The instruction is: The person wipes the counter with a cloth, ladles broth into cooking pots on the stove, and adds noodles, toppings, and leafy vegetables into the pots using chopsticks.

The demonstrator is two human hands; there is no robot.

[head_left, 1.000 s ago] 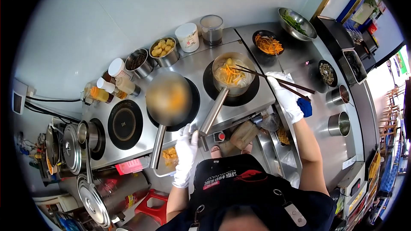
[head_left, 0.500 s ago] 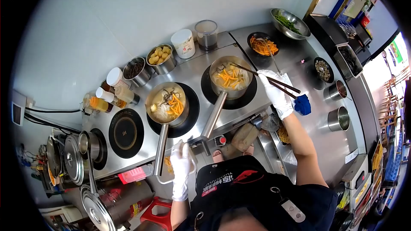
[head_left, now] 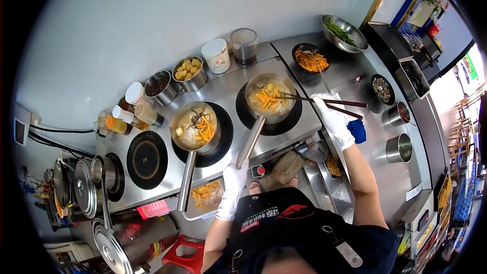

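My right hand (head_left: 332,119), in a white glove, holds a pair of dark chopsticks (head_left: 350,104). Their tips dip into the right-hand saucepan (head_left: 261,76), among orange strips, pale noodles and cloudy broth. Also gloved in white, my left hand (head_left: 235,180) is closed around the end of that pan's long metal handle (head_left: 251,142). To its left, a second saucepan (head_left: 188,155) with similar food sits on its own burner, its handle pointing toward me. The thumb and fingers of the left hand are only partly distinguishable.
Along the wall stand a pot of yellow chunks (head_left: 187,69), a white tub (head_left: 216,56) and several sauce bottles (head_left: 127,114). Right of the stove are a black bowl of orange strips (head_left: 310,60), a steel bowl of greens (head_left: 345,33) and a blue cloth (head_left: 357,131).
My left hand has moved up and right from beside the left pan's handle and taken hold of the right pan's handle. The chopsticks have swung to a flatter angle, deeper over the food.
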